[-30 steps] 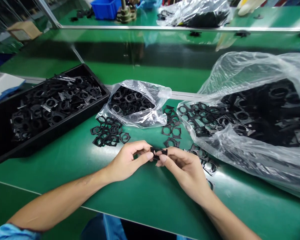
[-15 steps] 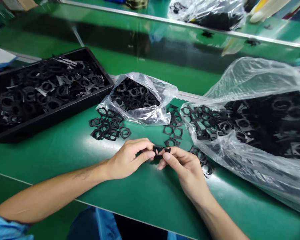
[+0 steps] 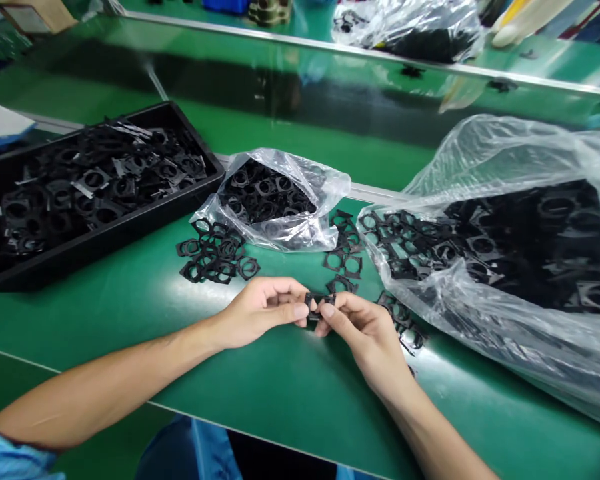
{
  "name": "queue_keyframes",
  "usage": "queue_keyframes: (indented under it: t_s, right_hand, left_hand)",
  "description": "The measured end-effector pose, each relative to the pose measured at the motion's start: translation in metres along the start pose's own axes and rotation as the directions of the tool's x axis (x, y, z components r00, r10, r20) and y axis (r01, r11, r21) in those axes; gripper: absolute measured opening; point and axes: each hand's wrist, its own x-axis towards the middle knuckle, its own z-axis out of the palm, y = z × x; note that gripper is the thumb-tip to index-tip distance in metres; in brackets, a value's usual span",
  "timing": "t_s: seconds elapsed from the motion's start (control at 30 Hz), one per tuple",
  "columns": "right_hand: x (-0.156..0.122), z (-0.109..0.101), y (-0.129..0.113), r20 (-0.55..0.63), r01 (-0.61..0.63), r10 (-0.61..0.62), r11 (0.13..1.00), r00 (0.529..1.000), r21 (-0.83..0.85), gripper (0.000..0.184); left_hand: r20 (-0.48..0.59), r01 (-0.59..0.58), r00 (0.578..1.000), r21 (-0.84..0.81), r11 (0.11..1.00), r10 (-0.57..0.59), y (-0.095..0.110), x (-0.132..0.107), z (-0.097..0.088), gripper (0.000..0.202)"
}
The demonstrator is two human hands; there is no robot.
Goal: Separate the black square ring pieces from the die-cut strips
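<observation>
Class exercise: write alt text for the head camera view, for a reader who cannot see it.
Two bare hands, left hand and right hand, pinch one small black plastic frame between their fingertips above a green table. Loose frames, a small clear bag, a large clear bag and a black tray of similar parts lie around them.

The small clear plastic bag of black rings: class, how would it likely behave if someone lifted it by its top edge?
The small bag looks thin and crinkled, so it would probably sag. Its mouth gapes open, so rings might spill.

Matt black plastic frame (image 3: 320,301), glossy table (image 3: 280,387)
</observation>
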Motion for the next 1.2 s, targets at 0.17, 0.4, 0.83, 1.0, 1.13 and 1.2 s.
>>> queue_keyframes:
  t_s: [0.17,0.4,0.83,1.0,1.13,1.2]
  right_hand:
    - [-0.001,0.0,-0.002,0.05,-0.008,0.006,0.999,0.999,0.033,0.039]
    - [-0.001,0.001,0.001,-0.021,0.006,-0.003,0.99,1.0,0.142,0.027]
    - [-0.004,0.002,-0.002,-0.043,0.003,0.001,0.996,0.999,0.092,0.022]
    - [-0.003,0.003,0.0,-0.106,0.039,-0.026,0.992,0.994,0.122,0.025]
    - [-0.003,0.005,-0.001,-0.072,0.025,-0.013,0.986,0.997,0.166,0.031]
    - [-0.004,0.006,-0.002,-0.012,-0.014,0.016,0.98,1.0,0.198,0.031]
  left_hand:
    - [0.119,0.072,0.991,-0.049,0.996,-0.066,0.002,0.0,-0.002,0.034]
    - [0.029,0.02,0.999,-0.015,1.0,-0.02,0.0,-0.001,0.001,0.031]
    - [0.008,0.008,1.0,0.096,0.995,-0.008,0.003,-0.002,0.003,0.033]
    - [-0.177,-0.023,0.983,0.071,0.997,0.036,0.001,-0.001,0.008,0.036]
    - [-0.012,0.061,0.998,-0.131,0.989,-0.063,0.0,0.001,0.005,0.041]
    - [0.089,0.118,0.991,-0.204,0.972,-0.101,-0.001,0.002,0.003,0.042]
